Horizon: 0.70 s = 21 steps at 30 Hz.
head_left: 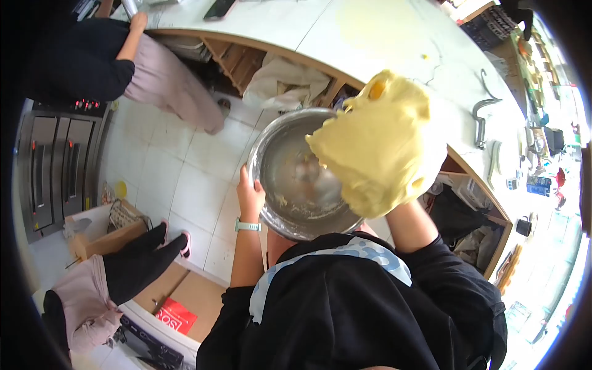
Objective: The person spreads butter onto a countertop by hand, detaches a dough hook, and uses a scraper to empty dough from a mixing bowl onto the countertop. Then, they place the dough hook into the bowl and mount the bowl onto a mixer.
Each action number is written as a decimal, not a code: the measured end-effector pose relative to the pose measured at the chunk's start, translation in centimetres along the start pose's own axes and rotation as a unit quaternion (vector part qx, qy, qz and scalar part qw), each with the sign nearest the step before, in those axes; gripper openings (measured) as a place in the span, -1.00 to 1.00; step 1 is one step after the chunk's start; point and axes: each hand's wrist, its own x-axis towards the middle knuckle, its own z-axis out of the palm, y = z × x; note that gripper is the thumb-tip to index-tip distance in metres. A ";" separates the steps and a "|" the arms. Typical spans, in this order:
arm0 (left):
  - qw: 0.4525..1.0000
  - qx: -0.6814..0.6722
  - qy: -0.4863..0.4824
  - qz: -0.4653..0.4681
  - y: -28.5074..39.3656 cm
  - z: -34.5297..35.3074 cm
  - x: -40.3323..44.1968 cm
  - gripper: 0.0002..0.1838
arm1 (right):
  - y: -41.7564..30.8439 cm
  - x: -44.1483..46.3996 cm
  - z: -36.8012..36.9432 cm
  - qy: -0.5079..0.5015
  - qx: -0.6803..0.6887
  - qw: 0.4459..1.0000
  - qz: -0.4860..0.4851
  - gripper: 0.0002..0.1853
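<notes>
My left hand [250,195] grips the rim of a round metal mixing bowl [285,213], thumb on the inside and fingers around the outside. The bowl's inner wall carries smears of dough. A large, soft mass of yellow dough [385,145] is held up over the bowl's right side and the counter edge. Near its top sits an orange, yolk-like spot [377,90]. My right forearm [412,227] reaches up under the dough, which hides the hand supporting it.
A white counter [277,21] with open shelves below curves around the front and right, bearing a phone [220,8] and a metal clamp [480,123]. One person [166,80] stands at the far left counter; another [92,290] is at lower left, near an open cardboard box [179,290].
</notes>
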 end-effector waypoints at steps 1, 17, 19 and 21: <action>1.000 0.002 -0.001 -0.007 -0.1 0.0 -0.2 -0.42 | -3.3 0.3 0.4 0.007 -0.015 0.999 -0.046 -0.69; 0.999 -0.003 -0.009 -0.053 -0.1 0.0 -0.2 -0.47 | -25.0 28.7 -12.6 0.409 -0.215 0.832 -0.306 -0.71; 0.998 -0.001 -0.012 -0.060 0.4 -0.2 0.0 -0.49 | -22.6 29.4 -15.1 0.453 -0.291 0.809 -0.235 -0.71; 0.998 0.019 -0.003 -0.054 0.8 -0.4 -0.2 -0.50 | -21.9 26.9 -13.5 0.450 -0.326 0.801 -0.222 -0.73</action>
